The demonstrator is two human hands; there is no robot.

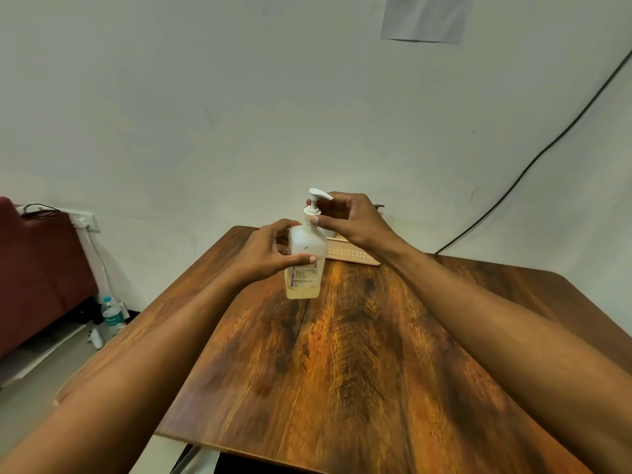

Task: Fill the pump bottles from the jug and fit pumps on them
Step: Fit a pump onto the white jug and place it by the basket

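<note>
Fingers of the right hand, curled, pinch the collar of the white pump where it meets the neck. Fingers of the left hand wrap the upper body of the pump bottle, thumb across the front. The bottle is near-upright at 12 o'clock on the tabletop; whether its base rests there cannot be told. A slatted basket lies at 2 o'clock of it, just behind. The translucent plastic is probably light, smooth and slightly yielding, so it should be held at the flat shoulders. The pump should be turned by the ribbed collar, never the spout.
</note>
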